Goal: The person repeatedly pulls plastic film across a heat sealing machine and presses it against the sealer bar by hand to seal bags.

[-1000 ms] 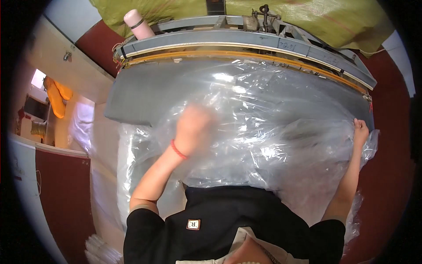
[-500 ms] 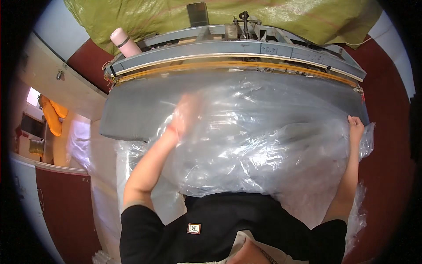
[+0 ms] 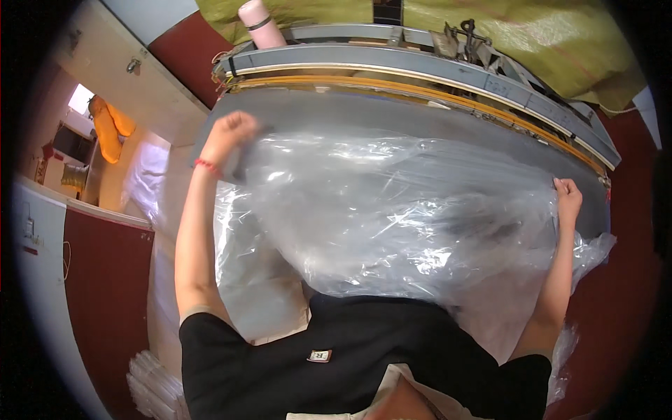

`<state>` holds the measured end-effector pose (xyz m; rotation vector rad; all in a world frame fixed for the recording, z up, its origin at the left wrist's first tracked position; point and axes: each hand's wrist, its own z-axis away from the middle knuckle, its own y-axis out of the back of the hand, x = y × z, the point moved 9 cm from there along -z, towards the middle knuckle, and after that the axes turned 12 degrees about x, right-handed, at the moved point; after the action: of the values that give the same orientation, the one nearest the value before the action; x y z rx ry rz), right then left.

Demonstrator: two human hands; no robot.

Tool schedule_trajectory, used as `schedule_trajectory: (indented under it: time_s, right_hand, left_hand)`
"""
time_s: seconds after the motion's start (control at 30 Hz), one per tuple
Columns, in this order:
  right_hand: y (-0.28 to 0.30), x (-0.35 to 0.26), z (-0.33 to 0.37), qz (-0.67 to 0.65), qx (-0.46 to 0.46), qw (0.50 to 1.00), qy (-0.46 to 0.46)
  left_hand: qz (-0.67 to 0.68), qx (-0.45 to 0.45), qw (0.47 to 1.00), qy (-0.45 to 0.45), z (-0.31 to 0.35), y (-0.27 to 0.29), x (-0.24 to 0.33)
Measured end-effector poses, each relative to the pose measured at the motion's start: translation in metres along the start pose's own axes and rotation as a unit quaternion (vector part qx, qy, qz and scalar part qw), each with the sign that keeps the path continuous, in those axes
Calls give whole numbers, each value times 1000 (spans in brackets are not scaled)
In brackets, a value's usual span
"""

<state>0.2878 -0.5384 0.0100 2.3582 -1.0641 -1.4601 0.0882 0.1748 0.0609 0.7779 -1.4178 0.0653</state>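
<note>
A large clear plastic bag (image 3: 392, 210) lies crumpled over a grey work table (image 3: 329, 112), with something dark dimly showing through it. My left hand (image 3: 229, 134) is closed on the bag's far left corner, a red band on its wrist. At the bag's right edge my right hand (image 3: 567, 194) grips the plastic. More clear film hangs off the table's near side, in front of my black shirt.
A long grey and yellow sealing bar (image 3: 420, 73) runs along the table's far edge. A pink bottle (image 3: 257, 21) stands behind it, under a yellow-green tarp (image 3: 532, 35). A stack of clear bags (image 3: 157, 381) lies on the floor at lower left.
My left hand has swept from the middle of the bag out to its far left corner and closed on it. My right hand has stayed on the right edge.
</note>
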Motion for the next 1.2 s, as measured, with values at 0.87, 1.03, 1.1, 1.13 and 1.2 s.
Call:
schedule_trajectory:
  time_s: [0.87,1.03,1.1,1.13,1.2]
  right_hand:
    - [10,5,3,116,24,993,-14]
    - [1,12,-1,96,13,995,-6]
    - [-2,10,-1,80,13,997,-2]
    - [-1,9,-1,81,17,997,4]
    - [1,12,-2,81,26,996,10]
  left_hand:
    - [96,113,986,-75,6,-2,24]
    - [-23,-27,990,-139,153,-66,35]
    - [-34,0,991,-132,169,-73,26]
    - [-43,22,991,-128,171,-74,22]
    - [-6,45,992,-117,160,-74,23]
